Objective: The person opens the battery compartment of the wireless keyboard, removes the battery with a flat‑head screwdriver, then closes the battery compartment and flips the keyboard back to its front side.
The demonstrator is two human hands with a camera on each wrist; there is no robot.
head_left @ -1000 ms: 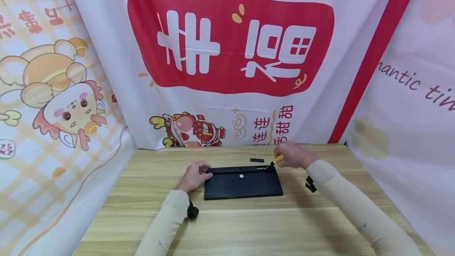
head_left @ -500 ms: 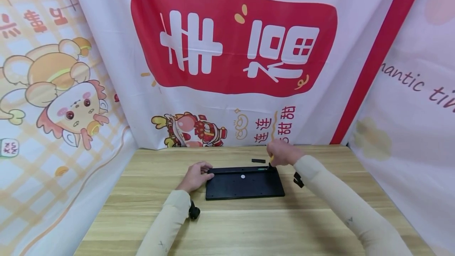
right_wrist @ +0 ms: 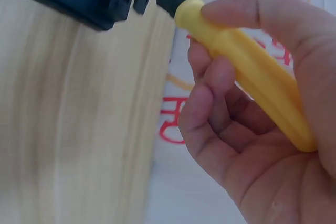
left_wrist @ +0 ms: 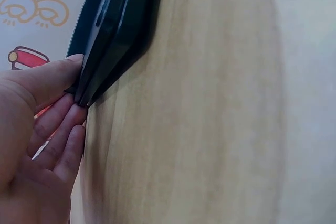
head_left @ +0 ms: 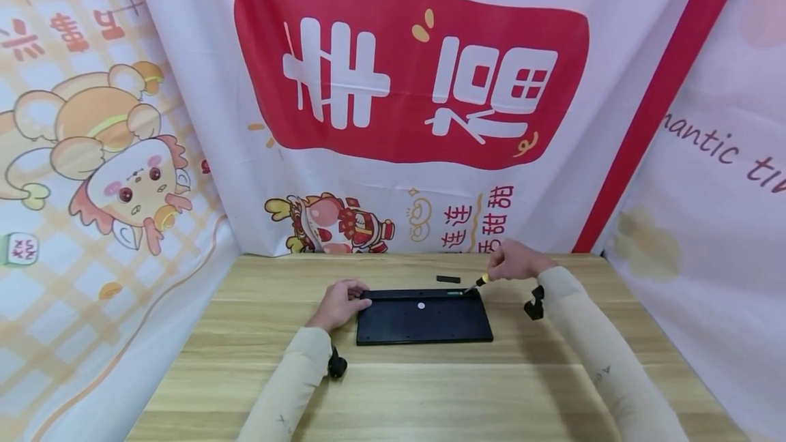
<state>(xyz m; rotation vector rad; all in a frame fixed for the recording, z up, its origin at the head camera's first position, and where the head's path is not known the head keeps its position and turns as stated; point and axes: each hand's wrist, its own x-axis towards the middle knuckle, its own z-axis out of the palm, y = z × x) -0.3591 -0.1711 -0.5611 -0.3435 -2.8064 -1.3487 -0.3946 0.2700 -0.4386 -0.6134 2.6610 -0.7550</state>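
Note:
A black keyboard [head_left: 424, 326] lies underside up on the wooden table, with a round white sticker on it. My left hand [head_left: 338, 303] pinches its left end; in the left wrist view the thumb is on one face and the fingers [left_wrist: 73, 140] are at the edge. A yellow-handled screwdriver [right_wrist: 257, 77] is gripped in my right hand [head_left: 514, 262]. Its metal shaft slants down left into the slot at the keyboard's far right, where a small green battery [head_left: 455, 292] shows. Whether the tip touches the battery is too small to tell.
Just behind the keyboard lies a small black cover [head_left: 448, 279]. Printed cloth [head_left: 405, 74] hangs along the table's back edge and on both sides. Bare wooden table [head_left: 417, 394] stretches in front of the keyboard.
My right hand first shifted left over the slot, tilting the screwdriver up, then swung back right, so the screwdriver now slants lower. The left hand and keyboard stay together in place.

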